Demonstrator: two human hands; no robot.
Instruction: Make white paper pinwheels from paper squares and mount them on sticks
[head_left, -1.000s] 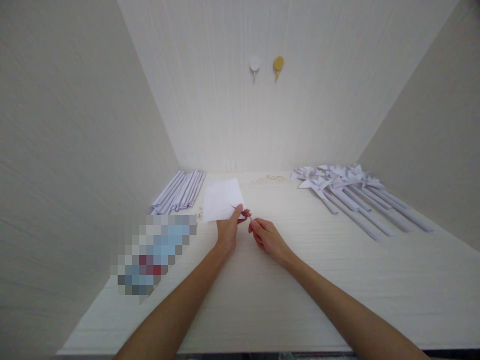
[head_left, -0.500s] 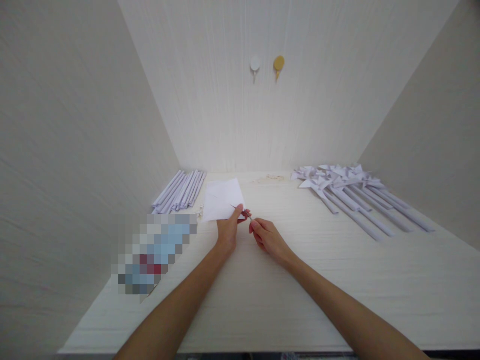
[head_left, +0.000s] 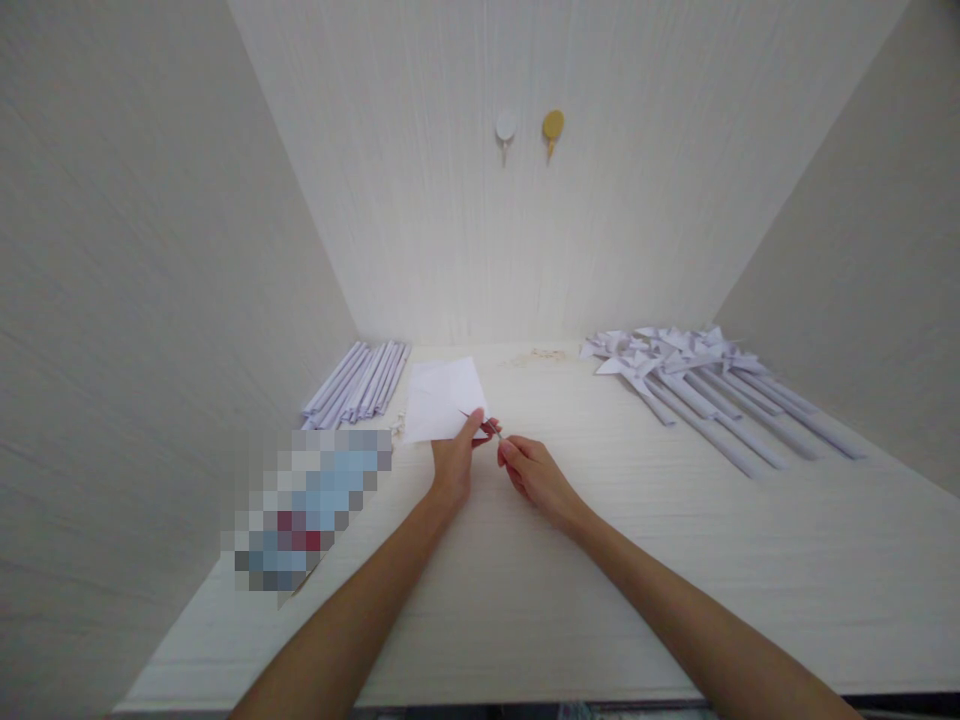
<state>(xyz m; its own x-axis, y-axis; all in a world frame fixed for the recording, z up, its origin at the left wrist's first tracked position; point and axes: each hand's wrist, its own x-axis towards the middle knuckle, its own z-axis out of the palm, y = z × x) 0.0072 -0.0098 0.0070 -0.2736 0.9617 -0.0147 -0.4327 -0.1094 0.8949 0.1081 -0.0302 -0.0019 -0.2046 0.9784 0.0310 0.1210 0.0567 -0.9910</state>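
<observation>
My left hand (head_left: pixel 456 462) is closed on the lower right corner of a white square sheet of paper (head_left: pixel 442 395), thumb on top. Faint creases show on the sheet, which is tilted up towards me. My right hand (head_left: pixel 536 478) is closed around a slim pointed metal tool (head_left: pixel 492 429). The tool's thin tip reaches over the paper beside my left thumb; its handle is hidden in my right fist, so I cannot tell its exact kind. The two hands are close together, a small gap between them.
Rolled white paper sticks (head_left: pixel 360 385) lie at the back left. Several paper pinwheels on sticks (head_left: pixel 675 375) are heaped at the right. A blurred-out item (head_left: pixel 330 500) lies at left. Small scraps (head_left: pixel 547 354) rest near the back wall, which bears a white hook (head_left: pixel 505 128) and a yellow hook (head_left: pixel 553 125).
The whole view has shifted very slightly. Both hands keep their hold on the paper and the pointed tool, with hardly any visible movement.
</observation>
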